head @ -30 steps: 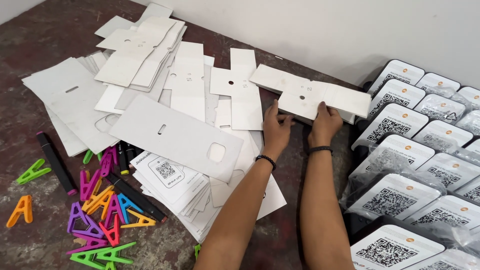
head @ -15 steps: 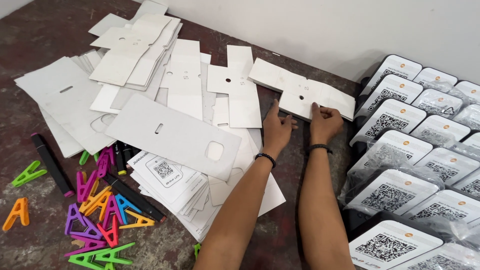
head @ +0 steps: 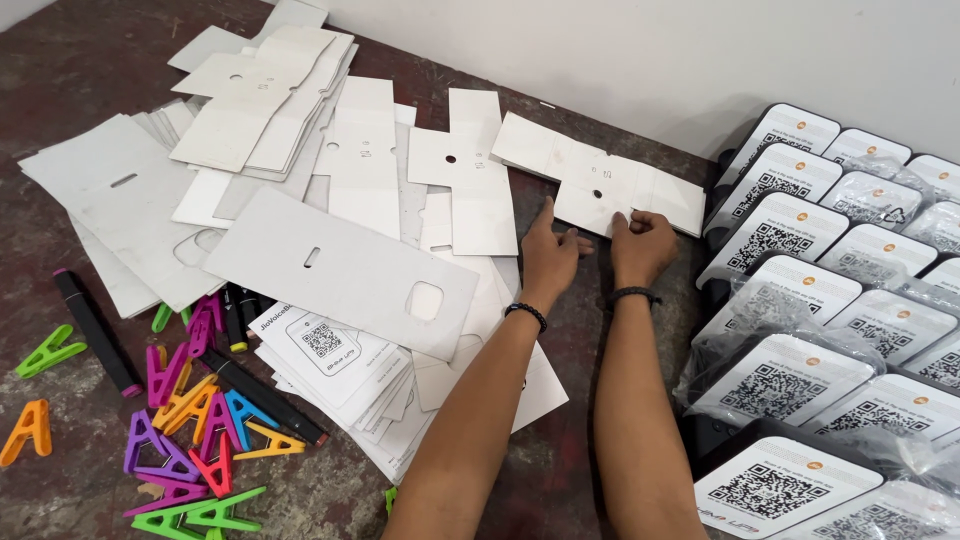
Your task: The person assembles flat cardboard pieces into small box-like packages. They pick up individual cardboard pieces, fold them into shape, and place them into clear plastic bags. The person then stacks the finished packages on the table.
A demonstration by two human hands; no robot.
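Presently both hands, left [head: 548, 255] and right [head: 641, 245], pinch the near edge of a cross-shaped white card blank [head: 598, 185], which lies flat on the desk [head: 60, 50] beside the wall. Advisable: keep equal grip, align creases squarely, avoid bending the punched centre.

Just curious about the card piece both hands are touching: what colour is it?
White, with a small dark round hole; the cardboard cutout shows best in the head view.
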